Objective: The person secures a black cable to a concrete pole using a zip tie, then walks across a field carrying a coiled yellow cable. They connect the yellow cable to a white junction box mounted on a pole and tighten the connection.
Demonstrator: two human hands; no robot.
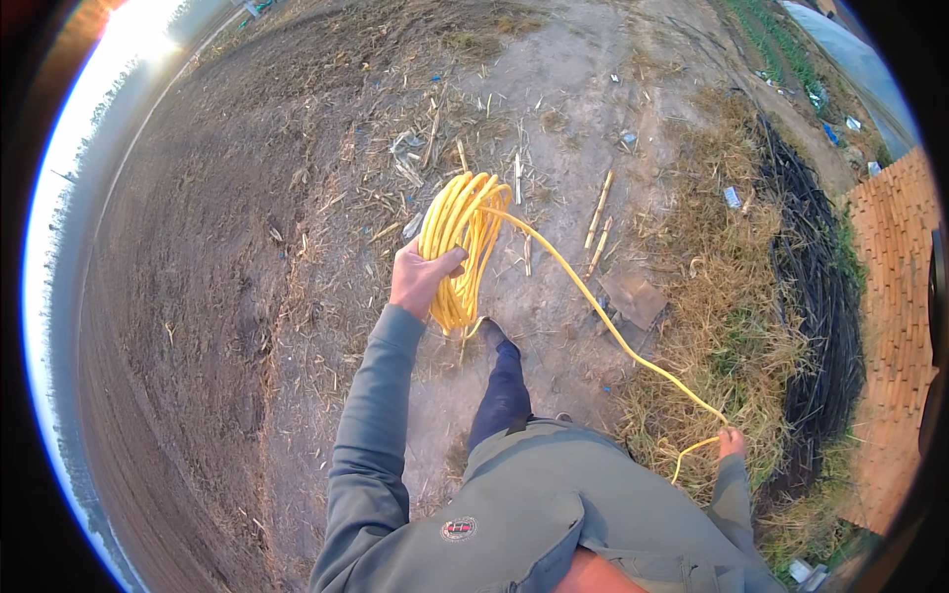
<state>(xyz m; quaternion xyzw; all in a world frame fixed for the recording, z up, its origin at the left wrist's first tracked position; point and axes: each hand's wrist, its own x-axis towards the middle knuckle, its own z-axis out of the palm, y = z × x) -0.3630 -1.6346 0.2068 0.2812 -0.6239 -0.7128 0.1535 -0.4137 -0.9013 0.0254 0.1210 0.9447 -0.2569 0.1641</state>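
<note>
A thick coil of yellow hose (461,222) hangs from my left hand (423,277), whose thumb lies across the loops and whose fingers are mostly hidden behind them. From the top of the coil a single strand runs down to the right. My right hand (732,443) is closed round that strand, out to my right at about waist height. Past it, a short length of the hose bends back and drops toward my jacket. Whether the yellow line is a hose or a thick cable is hard to tell.
Dry stalks (598,210) and litter lie on the bare dirt ahead. A flat brown slab (634,299) rests near dry grass (732,346). To the right are a heap of black tubing (816,296) and an orange brick stack (895,326). Ploughed soil (178,296) stretches left.
</note>
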